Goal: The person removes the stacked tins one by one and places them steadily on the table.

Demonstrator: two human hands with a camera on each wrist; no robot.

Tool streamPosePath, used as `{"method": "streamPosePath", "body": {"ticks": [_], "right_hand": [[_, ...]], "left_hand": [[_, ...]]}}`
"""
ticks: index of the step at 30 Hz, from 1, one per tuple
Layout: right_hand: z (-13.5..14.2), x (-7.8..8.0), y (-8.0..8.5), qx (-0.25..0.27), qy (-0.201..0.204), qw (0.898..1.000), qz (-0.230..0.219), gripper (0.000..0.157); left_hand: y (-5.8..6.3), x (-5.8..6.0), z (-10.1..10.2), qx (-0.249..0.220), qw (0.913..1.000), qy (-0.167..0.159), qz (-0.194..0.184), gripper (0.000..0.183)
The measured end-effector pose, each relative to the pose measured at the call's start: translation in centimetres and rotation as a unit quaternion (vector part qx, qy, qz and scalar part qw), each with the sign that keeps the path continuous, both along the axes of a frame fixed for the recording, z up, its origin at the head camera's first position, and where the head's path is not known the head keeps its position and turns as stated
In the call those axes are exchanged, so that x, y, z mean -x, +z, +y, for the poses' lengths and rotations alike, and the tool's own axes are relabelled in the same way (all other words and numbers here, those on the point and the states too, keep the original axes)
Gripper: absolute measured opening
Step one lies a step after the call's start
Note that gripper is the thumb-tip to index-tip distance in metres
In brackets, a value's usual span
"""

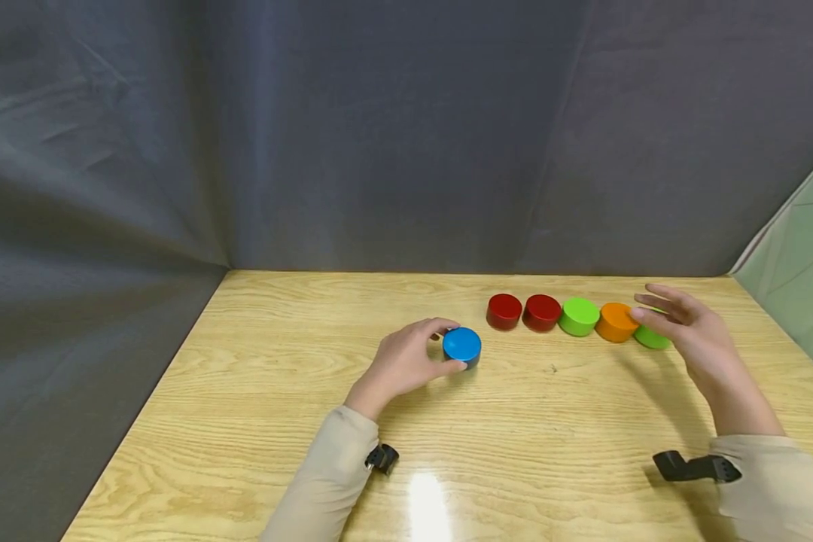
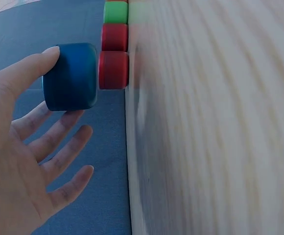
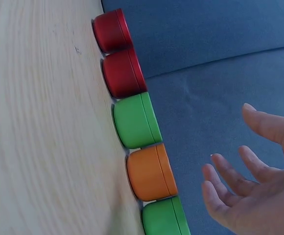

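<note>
Between thumb and fingertips my left hand pinches a blue round tin. The left wrist view shows the blue tin raised off the wooden table, to the left of the row of tins. That row holds a red tin, a second red tin, a green tin, an orange tin and another green tin. Above the row's right end hovers my right hand, holding nothing, its fingers loosely bent. It partly hides the last green tin in the head view.
The wooden table reaches back to a dark grey cloth, which also hangs along the left side. A pale green patterned surface stands at the right. Each sleeve carries a black wrist mount.
</note>
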State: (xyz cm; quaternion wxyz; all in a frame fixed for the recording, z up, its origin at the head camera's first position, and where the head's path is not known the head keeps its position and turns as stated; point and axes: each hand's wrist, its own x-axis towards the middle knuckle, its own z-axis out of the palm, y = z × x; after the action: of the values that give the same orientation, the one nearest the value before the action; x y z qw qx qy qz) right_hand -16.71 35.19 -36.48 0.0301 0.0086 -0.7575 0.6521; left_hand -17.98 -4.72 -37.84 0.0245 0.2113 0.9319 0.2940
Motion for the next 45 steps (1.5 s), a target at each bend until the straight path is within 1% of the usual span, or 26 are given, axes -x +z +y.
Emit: {"method": "streamPosePath", "body": {"ticks": [4, 11, 14, 16, 20, 24, 26, 29, 33, 36, 40, 42, 45], "right_hand": [[-0.5, 0.2, 0.0, -0.027, 0.003, 1.0, -0.002, 0.044], [-1.1, 0.3, 0.1, -0.025, 0.013, 1.0, -0.004, 0.039], [-1.2, 0.2, 0.1, -0.045, 0.014, 0.999, -0.011, 0.04], [-1.1, 0.2, 0.1, -0.049, 0.016, 0.999, -0.013, 0.042], [-1.1, 0.3, 0.0, -0.046, 0.017, 0.999, -0.012, 0.044], [-1.3, 0.2, 0.1, -0.048, 0.015, 0.999, -0.011, 0.048], [-1.4, 0.2, 0.1, -0.047, 0.015, 0.999, -0.012, 0.052], [-1.5, 0.2, 0.2, -0.03, 0.018, 0.999, -0.012, 0.059], [-1.7, 0.2, 0.4, 0.012, 0.023, 1.0, -0.001, 0.059], [-1.7, 0.1, 0.5, 0.034, 0.026, 0.999, 0.003, 0.059], [-1.6, 0.1, 0.6, 0.031, 0.024, 0.999, 0.0, 0.06], [-1.6, 0.0, 0.7, 0.03, 0.024, 0.999, -0.001, 0.058], [-1.6, 0.1, 0.7, 0.025, 0.026, 0.999, -0.004, 0.06]], "left_hand": [[-0.1, 0.1, 0.2, 0.009, 0.9998, 0.01, 0.012, 0.06], [0.3, 0.4, 0.4, 0.037, 0.9986, 0.022, 0.031, 0.06], [0.6, 0.6, 0.5, 0.048, 0.9981, 0.019, 0.033, 0.06], [0.7, 0.8, 0.6, 0.053, 0.9978, 0.014, 0.036, 0.061], [0.8, 1.3, 0.7, 0.068, 0.9965, 0.003, 0.048, 0.062], [0.8, 2.0, 0.8, 0.084, 0.9948, -0.001, 0.057, 0.062], [0.8, 2.3, 1.0, 0.088, 0.9945, -0.002, 0.056, 0.062], [0.9, 2.8, 1.3, 0.089, 0.9946, -0.006, 0.052, 0.062], [1.0, 3.5, 1.8, 0.096, 0.9941, -0.011, 0.051, 0.062], [1.1, 4.1, 2.2, 0.099, 0.9939, -0.01, 0.046, 0.063], [1.0, 4.8, 2.6, 0.096, 0.9949, -0.006, 0.03, 0.064], [1.0, 5.1, 2.7, 0.091, 0.9956, -0.005, 0.022, 0.064], [0.9, 5.8, 2.9, 0.082, 0.9965, -0.004, 0.01, 0.063]]}}
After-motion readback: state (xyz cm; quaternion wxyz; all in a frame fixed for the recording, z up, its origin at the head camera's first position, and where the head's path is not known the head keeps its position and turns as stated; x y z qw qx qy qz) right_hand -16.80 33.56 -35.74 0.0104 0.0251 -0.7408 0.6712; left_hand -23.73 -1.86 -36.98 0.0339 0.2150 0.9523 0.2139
